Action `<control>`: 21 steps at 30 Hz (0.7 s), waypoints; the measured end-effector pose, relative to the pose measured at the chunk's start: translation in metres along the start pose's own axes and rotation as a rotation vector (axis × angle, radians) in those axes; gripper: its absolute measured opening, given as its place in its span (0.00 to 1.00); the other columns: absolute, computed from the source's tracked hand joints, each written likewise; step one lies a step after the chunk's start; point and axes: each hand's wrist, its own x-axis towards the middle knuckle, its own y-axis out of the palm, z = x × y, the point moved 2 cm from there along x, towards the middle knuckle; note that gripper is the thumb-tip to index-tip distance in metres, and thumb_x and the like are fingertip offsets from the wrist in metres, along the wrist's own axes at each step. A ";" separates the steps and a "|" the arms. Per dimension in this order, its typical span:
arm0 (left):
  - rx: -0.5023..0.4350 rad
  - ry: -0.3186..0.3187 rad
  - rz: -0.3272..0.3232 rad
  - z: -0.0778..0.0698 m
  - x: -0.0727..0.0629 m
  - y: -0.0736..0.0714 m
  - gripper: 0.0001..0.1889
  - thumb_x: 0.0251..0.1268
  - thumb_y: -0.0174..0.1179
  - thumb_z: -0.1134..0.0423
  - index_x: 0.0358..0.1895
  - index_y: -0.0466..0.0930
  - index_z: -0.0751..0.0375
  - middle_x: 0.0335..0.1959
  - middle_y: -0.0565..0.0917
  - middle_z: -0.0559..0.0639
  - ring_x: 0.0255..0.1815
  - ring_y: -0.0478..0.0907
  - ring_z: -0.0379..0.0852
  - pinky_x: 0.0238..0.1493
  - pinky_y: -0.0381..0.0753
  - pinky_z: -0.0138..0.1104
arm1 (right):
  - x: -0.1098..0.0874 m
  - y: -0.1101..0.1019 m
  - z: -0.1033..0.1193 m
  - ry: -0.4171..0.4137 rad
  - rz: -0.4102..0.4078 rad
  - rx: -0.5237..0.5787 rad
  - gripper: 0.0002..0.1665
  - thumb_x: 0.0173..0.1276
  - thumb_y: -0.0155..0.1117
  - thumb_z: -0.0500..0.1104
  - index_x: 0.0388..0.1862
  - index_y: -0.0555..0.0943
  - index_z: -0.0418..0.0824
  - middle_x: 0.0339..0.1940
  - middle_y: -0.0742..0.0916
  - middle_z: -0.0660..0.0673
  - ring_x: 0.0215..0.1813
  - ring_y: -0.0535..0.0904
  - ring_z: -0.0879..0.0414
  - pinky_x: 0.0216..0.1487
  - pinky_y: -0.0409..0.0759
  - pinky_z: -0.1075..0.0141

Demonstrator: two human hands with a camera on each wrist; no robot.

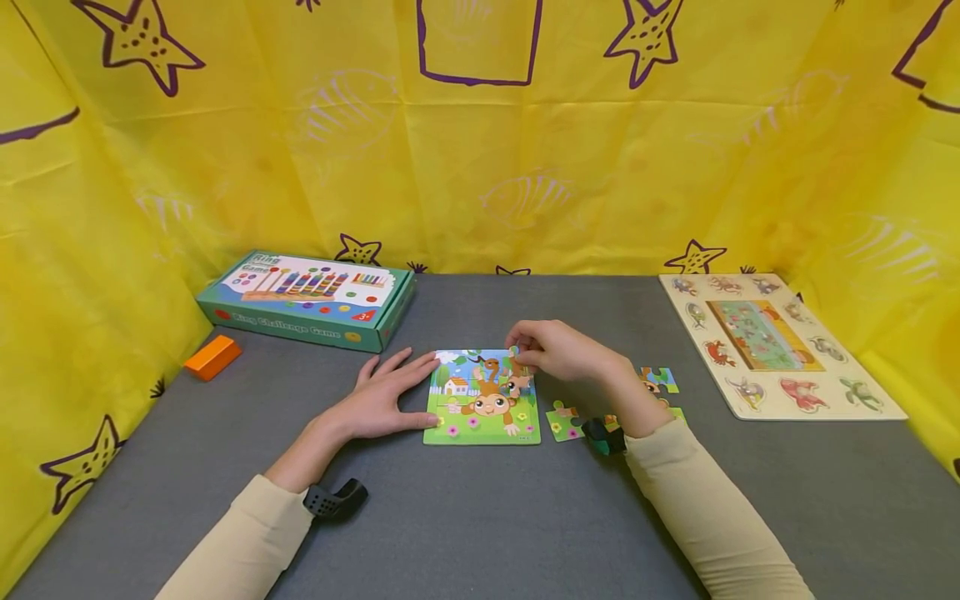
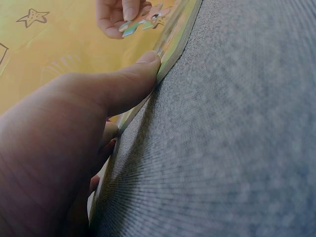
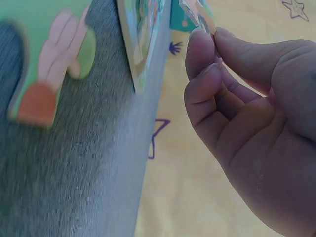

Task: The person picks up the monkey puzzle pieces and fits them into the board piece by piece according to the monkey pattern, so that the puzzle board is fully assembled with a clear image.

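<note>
A square jigsaw puzzle [image 1: 480, 435] with a monkey picture lies on the grey table. My left hand [image 1: 380, 402] rests at its left side, fingers spread and fairly straight, with the thumb on the lower left edge. Over the puzzle's upper right part, my right hand [image 1: 570, 354] pinches a puzzle piece [image 2: 148, 20] between thumb and fingertips. In the left wrist view that piece is held above the board. Loose puzzle pieces [image 1: 561, 423] lie to the right of the puzzle, partly hidden under the right forearm.
A green Ring Challenge Game box [image 1: 300, 325] stands at the back left, with an orange block [image 1: 213, 358] beside it. A wooden board with sea animals [image 1: 757, 392] lies at the right. A yellow patterned cloth [image 1: 480, 167] hangs behind the table.
</note>
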 end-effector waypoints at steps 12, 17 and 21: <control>0.002 -0.026 0.009 0.001 0.000 0.002 0.48 0.61 0.63 0.33 0.81 0.58 0.51 0.81 0.57 0.47 0.81 0.42 0.60 0.69 0.32 0.67 | 0.018 0.012 0.008 -0.001 0.018 0.014 0.12 0.77 0.59 0.33 0.55 0.80 0.33 0.32 0.82 0.47 0.33 0.81 0.54 0.37 0.79 0.62; 0.004 -0.030 0.006 0.001 0.001 0.002 0.48 0.61 0.63 0.33 0.81 0.58 0.50 0.80 0.57 0.46 0.81 0.42 0.60 0.69 0.32 0.67 | 0.024 0.016 0.011 -0.006 0.031 0.033 0.12 0.77 0.59 0.33 0.56 0.79 0.33 0.34 0.83 0.43 0.34 0.82 0.53 0.38 0.80 0.63; 0.002 -0.027 0.005 0.000 0.001 0.002 0.48 0.61 0.64 0.33 0.81 0.58 0.50 0.81 0.57 0.46 0.81 0.42 0.60 0.69 0.32 0.67 | 0.026 0.018 0.012 0.003 0.043 0.051 0.13 0.77 0.58 0.33 0.57 0.78 0.32 0.35 0.83 0.42 0.35 0.83 0.50 0.38 0.81 0.64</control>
